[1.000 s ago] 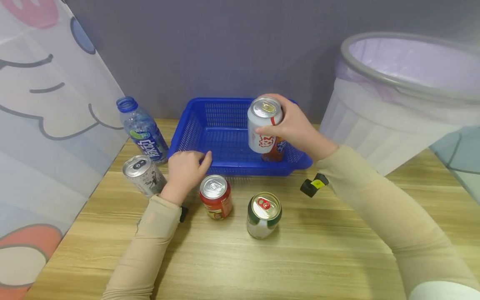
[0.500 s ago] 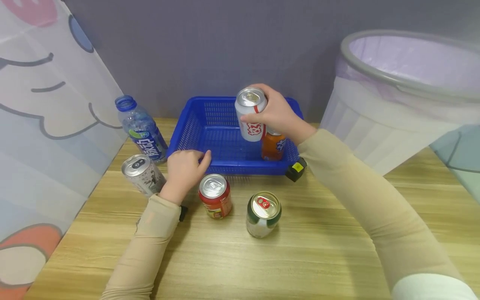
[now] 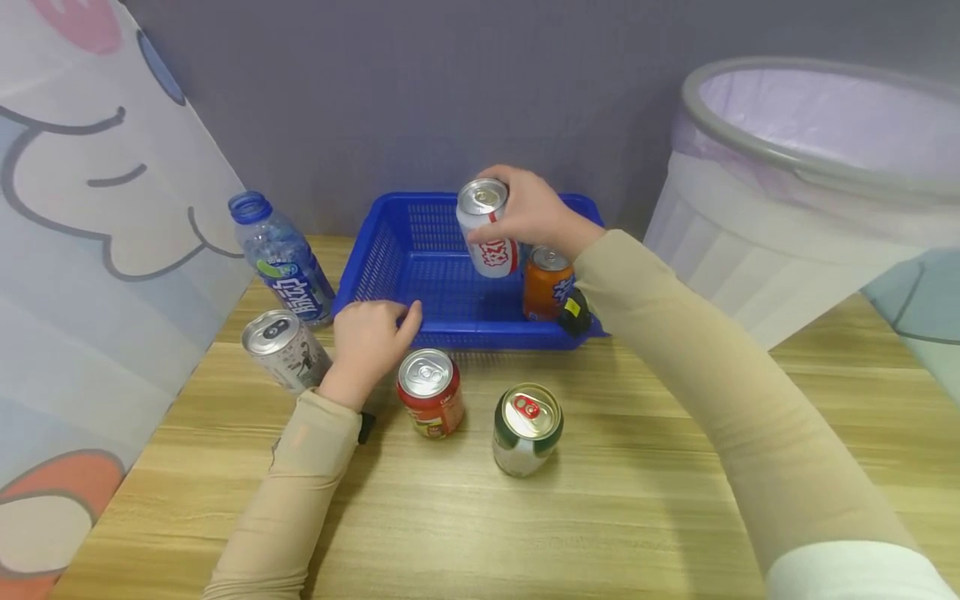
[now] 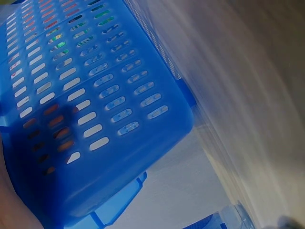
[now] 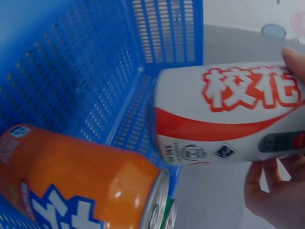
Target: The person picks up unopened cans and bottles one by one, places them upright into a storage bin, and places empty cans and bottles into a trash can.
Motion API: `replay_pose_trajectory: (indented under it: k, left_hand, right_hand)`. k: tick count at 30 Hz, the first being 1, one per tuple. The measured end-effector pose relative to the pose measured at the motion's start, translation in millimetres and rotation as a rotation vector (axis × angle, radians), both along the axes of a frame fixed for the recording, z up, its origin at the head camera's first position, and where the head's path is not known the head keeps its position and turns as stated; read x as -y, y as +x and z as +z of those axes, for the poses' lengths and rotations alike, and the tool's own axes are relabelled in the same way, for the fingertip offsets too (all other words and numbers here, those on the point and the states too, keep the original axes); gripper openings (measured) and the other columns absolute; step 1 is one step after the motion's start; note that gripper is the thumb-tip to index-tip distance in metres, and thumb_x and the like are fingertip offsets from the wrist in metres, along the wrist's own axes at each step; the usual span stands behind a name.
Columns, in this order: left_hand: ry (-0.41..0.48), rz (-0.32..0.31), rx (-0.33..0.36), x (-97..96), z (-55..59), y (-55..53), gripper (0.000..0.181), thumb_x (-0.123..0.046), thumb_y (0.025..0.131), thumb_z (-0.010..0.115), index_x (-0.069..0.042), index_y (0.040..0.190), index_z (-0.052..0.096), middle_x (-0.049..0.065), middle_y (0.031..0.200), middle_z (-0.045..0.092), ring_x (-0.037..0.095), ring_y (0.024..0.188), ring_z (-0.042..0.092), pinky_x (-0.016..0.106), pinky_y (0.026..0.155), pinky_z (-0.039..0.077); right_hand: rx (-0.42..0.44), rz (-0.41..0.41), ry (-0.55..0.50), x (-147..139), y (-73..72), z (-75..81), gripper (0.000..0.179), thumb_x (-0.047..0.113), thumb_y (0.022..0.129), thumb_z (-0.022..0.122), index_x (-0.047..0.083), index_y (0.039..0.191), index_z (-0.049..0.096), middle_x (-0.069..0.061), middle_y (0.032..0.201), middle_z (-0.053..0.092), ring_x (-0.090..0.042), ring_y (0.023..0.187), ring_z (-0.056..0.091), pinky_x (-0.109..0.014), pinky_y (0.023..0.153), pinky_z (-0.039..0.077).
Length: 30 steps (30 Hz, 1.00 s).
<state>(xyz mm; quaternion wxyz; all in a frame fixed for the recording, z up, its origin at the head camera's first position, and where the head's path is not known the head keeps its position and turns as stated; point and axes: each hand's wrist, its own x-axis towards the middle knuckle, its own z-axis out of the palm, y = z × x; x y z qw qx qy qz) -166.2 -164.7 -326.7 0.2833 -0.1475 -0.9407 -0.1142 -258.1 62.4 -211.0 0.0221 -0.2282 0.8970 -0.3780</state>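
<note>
My right hand (image 3: 531, 208) grips a white soda can (image 3: 486, 237) with red lettering around its upper part. It holds the can over the inside of the blue plastic basket (image 3: 472, 335), tilted slightly. An orange soda can (image 3: 543, 292) stands inside the basket at its right end, below my right wrist. In the right wrist view the white can (image 5: 228, 114) is close to the orange can (image 5: 86, 176) without touching it. My left hand (image 3: 372, 337) holds the basket's front left corner, its fingers curled over the rim and hidden from the head view.
A red cola can (image 3: 431, 396) and a green and white can (image 3: 527, 433) stand before the basket. To the left are a grey patterned can (image 3: 287, 350) and a capless blue-labelled bottle (image 3: 281, 262). A lined white trash bin (image 3: 757, 225) rises at the right.
My right hand has carried the white can leftward and slightly back, farther over the basket, bringing the orange can into fuller view. My left hand has stayed at the basket's corner.
</note>
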Motion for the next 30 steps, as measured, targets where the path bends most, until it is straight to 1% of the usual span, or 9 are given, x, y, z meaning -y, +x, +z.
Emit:
replay_pose_trajectory:
  k: [5, 13, 21, 25, 30]
  left_hand:
    - [0.007, -0.002, 0.007, -0.1, -0.5, 1.0, 0.049, -0.034, 0.092, 0.046, -0.012, 0.049, 0.049, 0.009, 0.052, 0.059, 0.032, 0.049, 0.057, 0.041, 0.049, 0.038]
    - [0.005, -0.005, 0.008, 0.3, -0.4, 2.2, 0.048, -0.034, 0.092, 0.046, -0.011, 0.05, 0.052, 0.009, 0.053, 0.059, 0.031, 0.049, 0.057, 0.041, 0.05, 0.038]
    - [0.004, -0.008, 0.016, 0.3, 0.1, 4.5, 0.048, -0.034, 0.092, 0.046, -0.012, 0.049, 0.052, 0.008, 0.052, 0.059, 0.031, 0.049, 0.056, 0.041, 0.051, 0.038]
    - [0.003, -0.01, 0.017, -0.2, -0.1, 5.2, 0.049, -0.035, 0.092, 0.046, -0.012, 0.049, 0.052, 0.008, 0.052, 0.059, 0.031, 0.049, 0.057, 0.041, 0.051, 0.038]
    - [0.002, -0.012, 0.019, -0.8, 1.1, 6.0, 0.048, -0.035, 0.092, 0.046, -0.012, 0.05, 0.052, 0.008, 0.053, 0.06, 0.031, 0.049, 0.057, 0.041, 0.051, 0.039]
  right_hand:
    - [0.06, -0.02, 0.072, -1.2, -10.7, 1.6, 0.071, 0.024, 0.069, 0.082, 0.006, 0.129, 0.048, -0.01, 0.117, 0.061, -0.022, 0.104, 0.058, -0.036, 0.091, 0.046]
    - [0.135, -0.07, 0.124, 1.8, -21.4, -2.1, 0.072, 0.025, 0.07, 0.082, 0.004, 0.129, 0.047, -0.012, 0.12, 0.059, -0.024, 0.106, 0.057, -0.037, 0.091, 0.048]
    - [0.14, -0.126, 0.193, 4.3, -23.9, -10.4, 0.072, 0.021, 0.069, 0.082, 0.001, 0.128, 0.046, -0.015, 0.12, 0.057, -0.026, 0.104, 0.057, -0.037, 0.088, 0.05]
    - [0.132, -0.122, 0.203, 2.9, -23.8, -14.5, 0.074, 0.02, 0.068, 0.082, 0.0, 0.129, 0.046, -0.015, 0.12, 0.057, -0.026, 0.105, 0.057, -0.037, 0.088, 0.05]
    - [0.131, -0.117, 0.191, 2.7, -24.2, -16.2, 0.074, 0.018, 0.067, 0.083, 0.0, 0.129, 0.046, -0.016, 0.121, 0.058, -0.027, 0.105, 0.057, -0.038, 0.088, 0.05]
